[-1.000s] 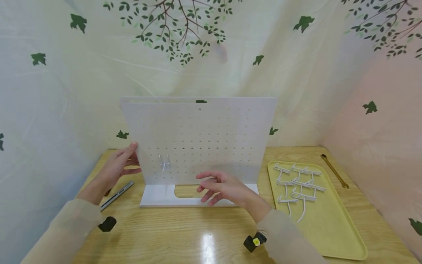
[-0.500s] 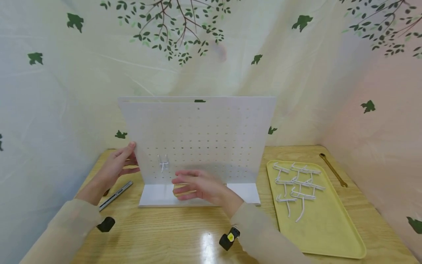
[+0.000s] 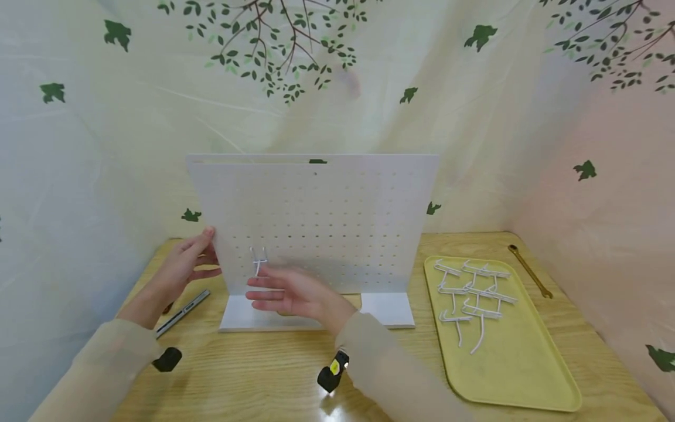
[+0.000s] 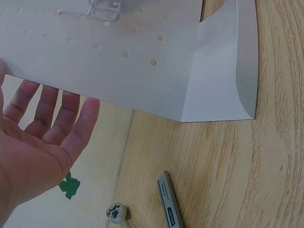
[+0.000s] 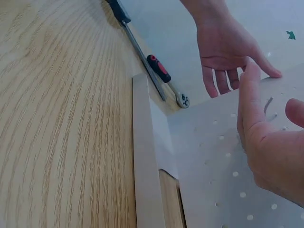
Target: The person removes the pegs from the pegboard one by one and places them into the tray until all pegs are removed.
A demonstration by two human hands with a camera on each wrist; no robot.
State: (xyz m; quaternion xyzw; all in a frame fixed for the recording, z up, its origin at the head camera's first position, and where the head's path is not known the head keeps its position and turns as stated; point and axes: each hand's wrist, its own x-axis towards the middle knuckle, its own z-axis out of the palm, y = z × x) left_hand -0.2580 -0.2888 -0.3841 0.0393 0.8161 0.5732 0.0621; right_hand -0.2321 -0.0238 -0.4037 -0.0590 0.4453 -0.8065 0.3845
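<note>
A white pegboard (image 3: 337, 205) stands upright on its white base. My left hand (image 3: 181, 266) grips its left edge, thumb in front and fingers behind, as the left wrist view shows. One white wire hook (image 4: 99, 10) hangs in the board's lower left holes. Beside this hook is my right hand (image 3: 297, 293), its fingers extended and spread a little, the thumb side close to the hook's lower end. Whether the hand touches the hook I cannot tell. In the right wrist view the right hand (image 5: 270, 137) covers part of the hook.
At right, a yellow tray (image 3: 517, 375) holds several white wire hooks (image 3: 477, 308). A gold-coloured wrench (image 3: 529, 271) lies beyond it. On the left are a slim grey bar-shaped tool (image 3: 183, 313) and a ratchet wrench (image 5: 164, 73) with a red-and-black handle. A leaf-patterned curtain (image 3: 337, 117) surrounds the table.
My right hand has moved left across the board's front, from its lower middle to beside the mounted hook. The left hand keeps its grip on the board's edge.
</note>
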